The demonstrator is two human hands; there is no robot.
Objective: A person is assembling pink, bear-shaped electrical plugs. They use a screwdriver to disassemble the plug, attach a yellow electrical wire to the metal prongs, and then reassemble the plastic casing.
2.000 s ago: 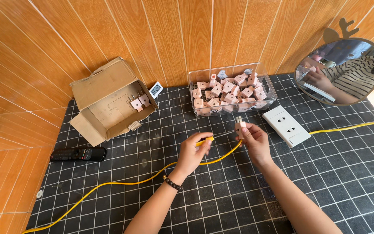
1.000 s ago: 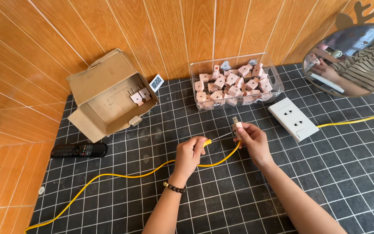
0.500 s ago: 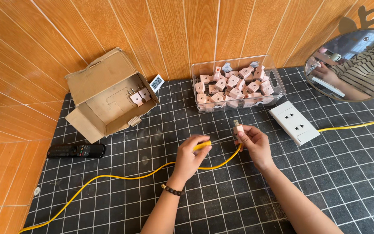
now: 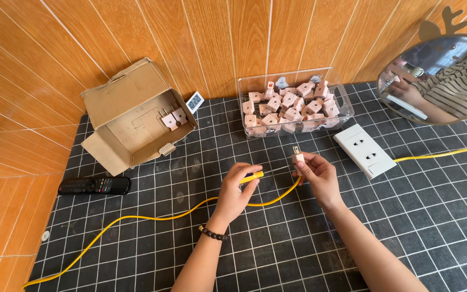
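Left hand (image 4: pixel 237 190) pinches the yellow cable (image 4: pixel 136 218) end, its long axis pointing right at the pink plug (image 4: pixel 297 157) gripped prongs-up in the right hand (image 4: pixel 315 174), mid-mat (image 4: pixel 417 227), white socket (image 4: pixel 364 150) just right, plug bin (image 4: pixel 293 103) at the back edge.

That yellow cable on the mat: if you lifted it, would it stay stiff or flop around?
Probably floppy: the yellow cable snakes in loose curves over the black grid mat and sags between the left hand and right hand. It looks thin, so likely light and apt to drag.
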